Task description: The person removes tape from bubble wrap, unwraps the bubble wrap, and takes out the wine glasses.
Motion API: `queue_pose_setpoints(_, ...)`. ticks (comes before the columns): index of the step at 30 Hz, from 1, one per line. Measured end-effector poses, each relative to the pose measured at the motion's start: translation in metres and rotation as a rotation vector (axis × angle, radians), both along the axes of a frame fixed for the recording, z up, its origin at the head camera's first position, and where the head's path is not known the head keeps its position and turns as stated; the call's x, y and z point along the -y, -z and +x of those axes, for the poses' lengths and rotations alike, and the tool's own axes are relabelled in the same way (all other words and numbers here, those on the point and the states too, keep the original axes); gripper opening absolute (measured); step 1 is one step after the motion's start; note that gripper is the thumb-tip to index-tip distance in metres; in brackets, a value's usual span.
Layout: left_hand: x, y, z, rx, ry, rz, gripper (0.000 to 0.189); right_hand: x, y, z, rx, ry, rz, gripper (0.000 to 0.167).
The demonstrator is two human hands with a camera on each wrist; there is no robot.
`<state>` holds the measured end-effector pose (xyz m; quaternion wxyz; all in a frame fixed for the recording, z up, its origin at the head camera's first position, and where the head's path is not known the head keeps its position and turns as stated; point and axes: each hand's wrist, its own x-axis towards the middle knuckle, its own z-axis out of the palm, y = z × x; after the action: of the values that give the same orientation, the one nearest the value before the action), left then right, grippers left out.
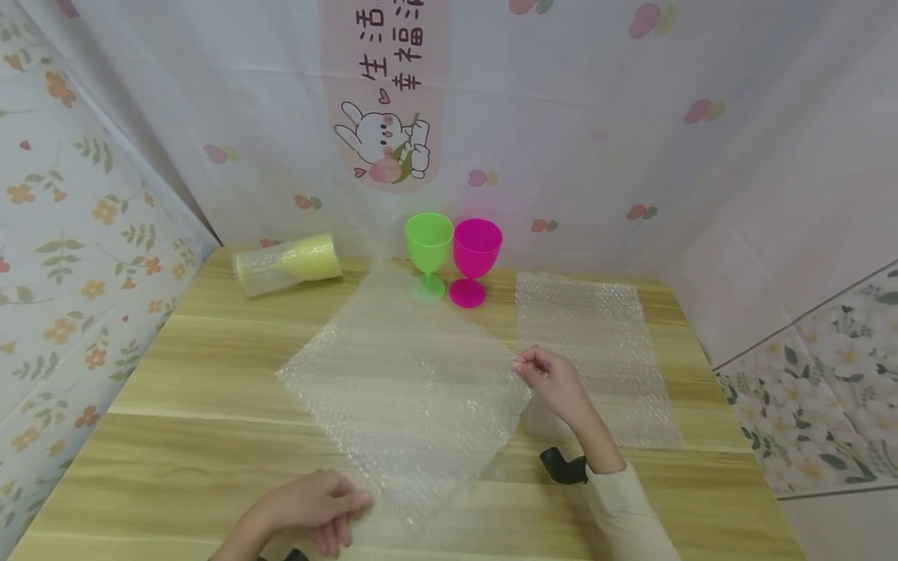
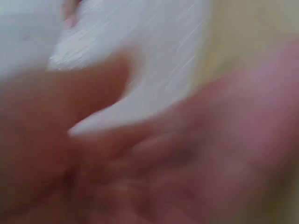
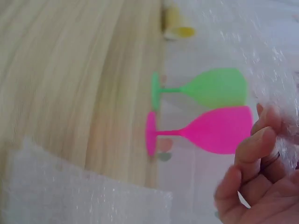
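A clear sheet of bubble wrap is held up diagonally over the middle of the table, one corner pointing down toward the near edge. My right hand pinches its right corner between thumb and fingers; the right wrist view also shows the sheet at those fingertips. Close to the sheet's lower left edge is my left hand, its fingers loosely bent with nothing gripped. The left wrist view is blurred, with thumb and fingers apart. Behind the sheet stand a green goblet and a pink goblet, both upright; film partly veils the green one's base.
A second bubble wrap sheet lies flat on the right of the wooden table. At the back left a roll of bubble wrap on a yellow core lies on its side. A printed curtain hangs behind.
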<state>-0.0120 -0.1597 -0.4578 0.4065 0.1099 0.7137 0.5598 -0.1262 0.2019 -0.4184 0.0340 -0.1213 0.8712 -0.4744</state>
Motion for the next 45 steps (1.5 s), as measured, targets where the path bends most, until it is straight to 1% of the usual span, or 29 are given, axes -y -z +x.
queue_pose_setpoints(2,-0.014,0.011,0.01,0.1,-0.103,0.103,0.044,-0.004,-0.004,0.007,0.053,0.02,-0.101,0.021)
queue_pose_setpoints(4,-0.029,0.022,0.015,0.175,-0.2,0.228,0.049,-0.006,-0.009,0.014,0.111,0.027,-0.194,0.025)
queue_pose_setpoints(5,-0.037,0.025,0.017,0.214,-0.241,0.283,0.052,-0.008,-0.013,0.018,0.134,0.026,-0.234,0.026)
queue_pose_setpoints(7,-0.051,0.03,0.019,0.282,-0.322,0.386,0.056,-0.01,-0.021,0.026,0.151,0.012,-0.288,0.025)
queue_pose_setpoints(8,-0.058,0.031,0.02,0.309,-0.355,0.434,0.056,-0.011,-0.025,0.031,0.141,-0.002,-0.308,0.023)
queue_pose_setpoints(10,-0.07,0.032,0.018,0.369,-0.418,0.509,0.051,-0.013,-0.034,0.039,0.086,-0.047,-0.349,0.016)
queue_pose_setpoints(12,-0.081,0.031,0.016,0.409,-0.468,0.551,0.042,-0.017,-0.042,0.047,0.008,-0.097,-0.389,0.012)
queue_pose_setpoints(13,-0.086,0.031,0.014,0.412,-0.479,0.556,0.035,-0.019,-0.046,0.051,-0.032,-0.114,-0.41,0.014)
queue_pose_setpoints(15,-0.096,0.029,0.01,0.385,-0.497,0.523,0.024,-0.025,-0.053,0.059,-0.092,-0.117,-0.439,0.022)
queue_pose_setpoints(16,-0.101,0.029,0.007,0.351,-0.503,0.499,0.02,-0.029,-0.056,0.063,-0.114,-0.099,-0.446,0.024)
queue_pose_setpoints(17,-0.105,0.027,0.004,0.307,-0.51,0.46,0.019,-0.034,-0.058,0.066,-0.128,-0.086,-0.452,0.027)
queue_pose_setpoints(19,-0.112,0.023,-0.002,0.196,-0.517,0.371,0.021,-0.046,-0.06,0.074,-0.149,-0.033,-0.479,0.028)
queue_pose_setpoints(20,-0.115,0.021,-0.006,0.138,-0.522,0.327,0.023,-0.052,-0.06,0.078,-0.148,0.005,-0.491,0.028)
queue_pose_setpoints(21,-0.118,0.018,-0.01,0.092,-0.529,0.289,0.025,-0.059,-0.059,0.082,-0.15,0.047,-0.506,0.028)
queue_pose_setpoints(23,-0.123,0.01,-0.018,0.011,-0.523,0.228,0.028,-0.074,-0.055,0.089,-0.161,0.127,-0.55,0.027)
queue_pose_setpoints(26,-0.134,-0.001,-0.031,-0.094,-0.494,0.206,0.027,-0.092,-0.044,0.098,-0.153,0.314,-0.598,0.024)
queue_pose_setpoints(28,-0.144,-0.007,-0.041,-0.166,-0.468,0.196,0.027,-0.102,-0.036,0.1,-0.141,0.442,-0.623,0.02)
queue_pose_setpoints(29,-0.15,-0.01,-0.047,-0.191,-0.456,0.19,0.026,-0.107,-0.033,0.101,-0.121,0.526,-0.625,0.019)
queue_pose_setpoints(31,-0.163,-0.013,-0.057,-0.25,-0.433,0.178,0.025,-0.118,-0.026,0.101,-0.051,0.69,-0.626,0.014)
queue_pose_setpoints(32,-0.17,-0.014,-0.063,-0.274,-0.415,0.171,0.026,-0.127,-0.02,0.1,-0.02,0.751,-0.639,0.01)
queue_pose_setpoints(33,-0.176,-0.014,-0.068,-0.281,-0.397,0.169,0.027,-0.136,-0.013,0.098,0.012,0.812,-0.644,0.008)
queue_pose_setpoints(34,-0.183,-0.015,-0.074,-0.287,-0.38,0.168,0.026,-0.147,-0.004,0.096,0.039,0.855,-0.653,0.005)
queue_pose_setpoints(35,-0.19,-0.016,-0.079,-0.298,-0.362,0.161,0.024,-0.161,0.009,0.094,0.05,0.876,-0.664,0.005)
queue_pose_setpoints(38,-0.21,-0.011,-0.096,-0.322,-0.34,0.137,0.025,-0.199,0.048,0.086,0.058,0.909,-0.723,0.011)
queue_pose_setpoints(40,-0.223,-0.005,-0.106,-0.329,-0.343,0.11,0.021,-0.215,0.065,0.082,0.068,0.932,-0.727,0.012)
queue_pose_setpoints(41,-0.229,-0.001,-0.11,-0.334,-0.353,0.094,0.019,-0.219,0.07,0.08,0.082,0.95,-0.71,0.012)
queue_pose_setpoints(43,-0.24,0.008,-0.117,-0.344,-0.369,0.059,0.016,-0.218,0.073,0.078,0.128,0.997,-0.645,0.008)
queue_pose_setpoints(45,-0.249,0.017,-0.121,-0.357,-0.392,0.038,0.012,-0.212,0.071,0.076,0.181,1.024,-0.535,0.004)
